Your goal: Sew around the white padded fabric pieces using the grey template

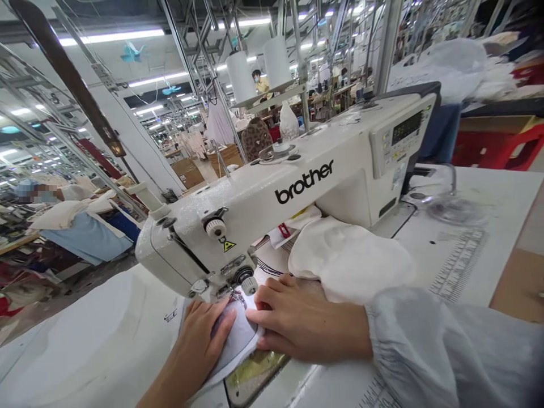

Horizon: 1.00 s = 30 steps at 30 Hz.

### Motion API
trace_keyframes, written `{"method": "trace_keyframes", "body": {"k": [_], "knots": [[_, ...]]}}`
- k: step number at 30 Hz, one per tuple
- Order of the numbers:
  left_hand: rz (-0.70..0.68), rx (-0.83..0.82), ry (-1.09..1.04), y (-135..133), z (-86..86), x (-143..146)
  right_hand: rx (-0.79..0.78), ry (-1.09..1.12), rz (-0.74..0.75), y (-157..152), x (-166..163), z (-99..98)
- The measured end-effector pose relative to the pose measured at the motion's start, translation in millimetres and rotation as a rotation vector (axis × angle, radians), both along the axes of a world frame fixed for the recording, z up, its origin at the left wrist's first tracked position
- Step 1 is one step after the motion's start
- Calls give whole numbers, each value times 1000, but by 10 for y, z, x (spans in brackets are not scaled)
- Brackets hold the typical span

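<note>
A white sewing machine marked "brother" stands over the work, its lit needle area and presser foot just above a curved white fabric piece. My left hand lies flat on the fabric left of the foot, fingers stretched forward and thumb apart. To the right of the foot, my right hand has bent fingers closed at the fabric's curved edge; its fingertips partly hide the cloth. Behind my right hand, a bunched white cloth lies under the machine arm.
White fabric spreads over the table's left side. Printed rulers mark the white tabletop at right. Two thread cones stand behind the machine. A red stool and bagged white material are at back right. Further back are other workers.
</note>
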<state>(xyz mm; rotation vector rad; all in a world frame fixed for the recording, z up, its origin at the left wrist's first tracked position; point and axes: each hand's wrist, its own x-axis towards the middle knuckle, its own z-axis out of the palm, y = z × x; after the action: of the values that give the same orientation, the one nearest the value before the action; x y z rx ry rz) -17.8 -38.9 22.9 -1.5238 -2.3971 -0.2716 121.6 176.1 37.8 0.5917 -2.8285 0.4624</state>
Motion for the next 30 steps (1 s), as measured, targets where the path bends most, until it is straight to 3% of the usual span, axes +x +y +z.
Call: {"method": "trace_keyframes", "body": {"k": [5, 14, 30], "knots": [[-16, -26, -17, 6, 46, -36, -23, -30, 7, 7, -7, 14], [101, 16, -25, -42, -161, 122, -42, -43, 48, 51, 32, 99], [104, -72, -145, 1, -14, 73, -40, -2, 49, -2, 31, 23]]}}
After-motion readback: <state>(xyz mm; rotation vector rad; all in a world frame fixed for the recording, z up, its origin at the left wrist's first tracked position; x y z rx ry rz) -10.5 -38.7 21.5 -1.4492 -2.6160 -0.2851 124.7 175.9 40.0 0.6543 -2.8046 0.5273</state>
